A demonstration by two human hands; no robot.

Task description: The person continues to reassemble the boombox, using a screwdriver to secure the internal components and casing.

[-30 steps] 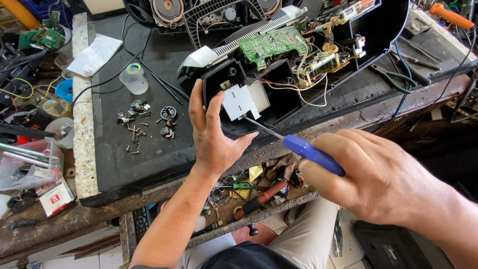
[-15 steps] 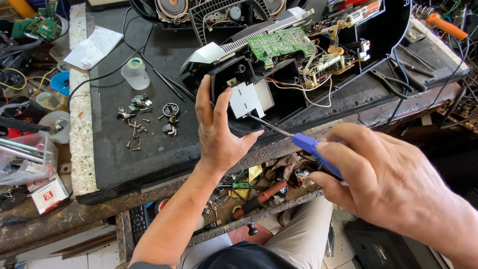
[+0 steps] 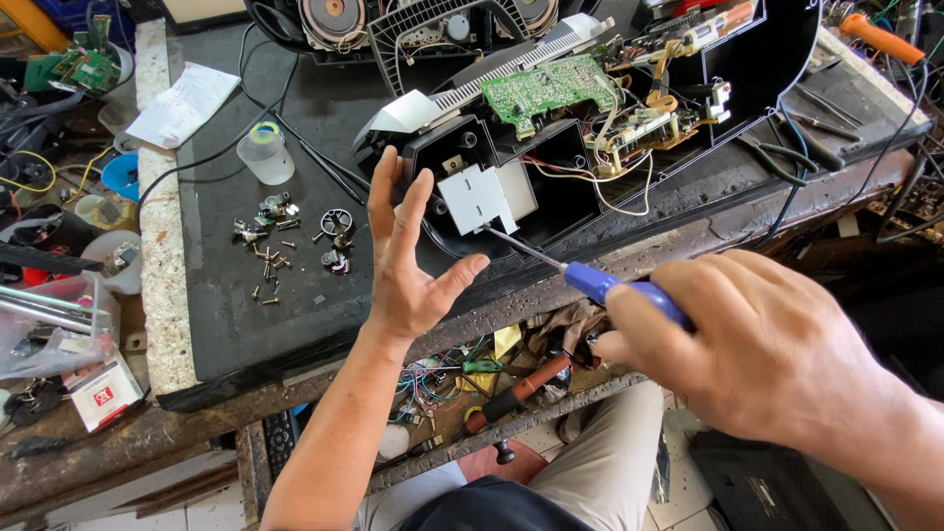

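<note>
Two hands are yours in this view: your left hand [image 3: 408, 265] is spread wide open with fingers raised, gripping nothing, its fingertips just in front of the opened black casing [image 3: 551, 167]; your right hand [image 3: 757, 359] is closed around the blue handle of one screwdriver [image 3: 590, 280]. The screwdriver's thin shaft slants up and left, its tip touching one small white plastic piece [image 3: 477, 197] set in the casing near the front edge of the table [image 3: 246, 324].

One green circuit board [image 3: 546, 93] lies on top of the casing, with a tangle of white and yellow wires to its right. One small clear cup [image 3: 265, 152] stands toward the table's back left, and one folded white paper [image 3: 182, 103] lies beyond it. A loose scatter of screws and small metal parts [image 3: 285, 241] lies left of your left hand; they are too small and bunched to count.

Your right hand hides most of the screwdriver's handle. The speaker unit at the back edge is cut off by the frame. Below the front edge, a cluttered shelf of wires and tools is partly hidden by your left forearm.
</note>
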